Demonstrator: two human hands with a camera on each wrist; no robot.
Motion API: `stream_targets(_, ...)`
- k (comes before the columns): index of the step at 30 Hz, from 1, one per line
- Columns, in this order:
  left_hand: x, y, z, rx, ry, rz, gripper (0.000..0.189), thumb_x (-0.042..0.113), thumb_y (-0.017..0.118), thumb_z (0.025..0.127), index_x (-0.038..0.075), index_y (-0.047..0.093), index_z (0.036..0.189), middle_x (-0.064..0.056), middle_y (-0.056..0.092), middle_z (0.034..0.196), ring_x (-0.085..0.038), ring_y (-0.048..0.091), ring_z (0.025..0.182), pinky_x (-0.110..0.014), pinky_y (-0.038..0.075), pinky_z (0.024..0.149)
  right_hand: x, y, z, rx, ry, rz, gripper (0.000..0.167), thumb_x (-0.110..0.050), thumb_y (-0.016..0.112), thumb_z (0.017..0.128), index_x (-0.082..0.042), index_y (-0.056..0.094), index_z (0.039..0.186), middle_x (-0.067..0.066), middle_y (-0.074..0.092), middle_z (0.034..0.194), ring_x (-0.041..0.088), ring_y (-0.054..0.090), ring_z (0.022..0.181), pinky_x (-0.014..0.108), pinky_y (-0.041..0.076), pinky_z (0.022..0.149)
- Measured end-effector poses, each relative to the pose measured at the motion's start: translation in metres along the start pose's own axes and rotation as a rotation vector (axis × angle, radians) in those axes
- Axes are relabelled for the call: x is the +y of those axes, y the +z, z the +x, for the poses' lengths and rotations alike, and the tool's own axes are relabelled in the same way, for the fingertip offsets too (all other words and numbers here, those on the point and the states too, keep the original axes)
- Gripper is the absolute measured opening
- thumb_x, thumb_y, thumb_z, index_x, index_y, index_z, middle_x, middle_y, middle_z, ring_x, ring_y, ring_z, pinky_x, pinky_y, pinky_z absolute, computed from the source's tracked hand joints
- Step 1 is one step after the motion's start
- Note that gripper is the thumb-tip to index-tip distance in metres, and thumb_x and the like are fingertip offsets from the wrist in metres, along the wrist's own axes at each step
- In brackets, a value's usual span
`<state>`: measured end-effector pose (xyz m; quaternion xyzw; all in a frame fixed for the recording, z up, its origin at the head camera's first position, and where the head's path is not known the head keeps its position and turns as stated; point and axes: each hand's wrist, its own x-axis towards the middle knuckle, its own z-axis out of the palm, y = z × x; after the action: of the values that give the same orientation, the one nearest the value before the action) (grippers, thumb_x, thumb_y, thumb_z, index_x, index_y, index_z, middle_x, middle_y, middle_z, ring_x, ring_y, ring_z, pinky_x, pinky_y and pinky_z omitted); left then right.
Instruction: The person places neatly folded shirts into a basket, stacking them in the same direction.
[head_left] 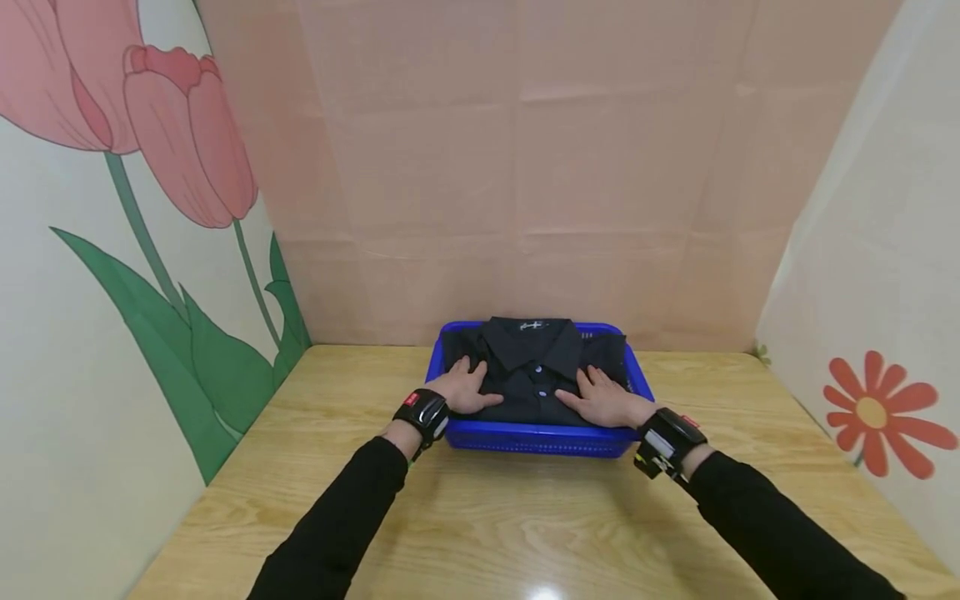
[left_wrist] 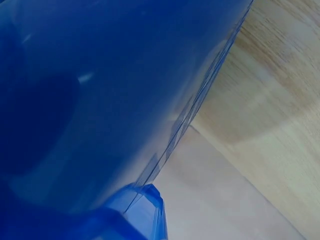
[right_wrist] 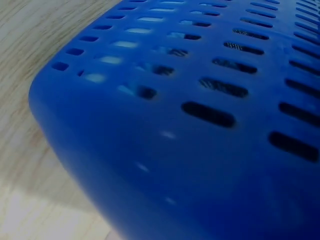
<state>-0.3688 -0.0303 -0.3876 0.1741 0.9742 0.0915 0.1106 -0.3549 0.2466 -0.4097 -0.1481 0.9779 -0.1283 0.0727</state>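
A folded black collared shirt point(head_left: 528, 387) lies in a blue plastic basket point(head_left: 536, 440), its collar toward the back and small buttons down the middle. My left hand point(head_left: 463, 388) rests on the shirt's left side with fingers spread. On the right side my right hand point(head_left: 600, 400) lies the same way, fingers extended over the cloth. The basket's blue surface point(left_wrist: 115, 95) fills much of the left wrist view. In the right wrist view, the slotted basket wall point(right_wrist: 200, 75) shows dark cloth behind some slots. Neither hand appears in the wrist views.
The basket stands near the back of a light wooden table point(head_left: 525, 533), close to a pinkish-brown covered wall point(head_left: 517, 167). A panel with painted tulips point(head_left: 187, 133) rises at the left, and one with a red flower point(head_left: 870, 412) at the right.
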Motion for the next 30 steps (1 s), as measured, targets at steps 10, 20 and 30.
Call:
stream_targets(10, -0.004, 0.008, 0.007, 0.048, 0.019, 0.010, 0.079, 0.060, 0.046, 0.096, 0.012, 0.027, 0.155, -0.021, 0.022, 0.160, -0.033, 0.020, 0.150, -0.049, 0.025, 0.119, 0.001, 0.005, -0.003, 0.096, -0.046, 0.049, 0.084, -0.051, 0.036, 0.103, 0.020, 0.021, 0.145, 0.041, 0.018, 0.152, 0.053, 0.016, 0.143, 0.060, 0.018, 0.117)
stream_targets(20, -0.010, 0.006, -0.012, 0.239, 0.107, -0.077, 0.067, 0.051, 0.048, 0.100, 0.010, 0.034, 0.150, -0.016, 0.035, 0.155, -0.027, 0.036, 0.143, -0.043, 0.035, 0.114, 0.006, -0.001, -0.014, 0.458, -0.119, 0.102, 0.063, -0.043, 0.038, 0.105, 0.006, 0.040, 0.145, 0.029, 0.039, 0.149, 0.046, 0.027, 0.143, 0.060, 0.022, 0.115)
stream_targets(30, -0.026, 0.005, -0.026, 0.386, 0.208, -0.096, 0.057, 0.044, 0.044, 0.103, 0.010, 0.041, 0.149, -0.016, 0.041, 0.152, -0.030, 0.035, 0.144, -0.044, 0.032, 0.117, 0.033, -0.008, -0.032, 0.512, -0.137, 0.156, 0.055, -0.039, 0.036, 0.106, -0.001, 0.043, 0.146, 0.029, 0.034, 0.152, 0.048, 0.025, 0.143, 0.064, 0.023, 0.112)
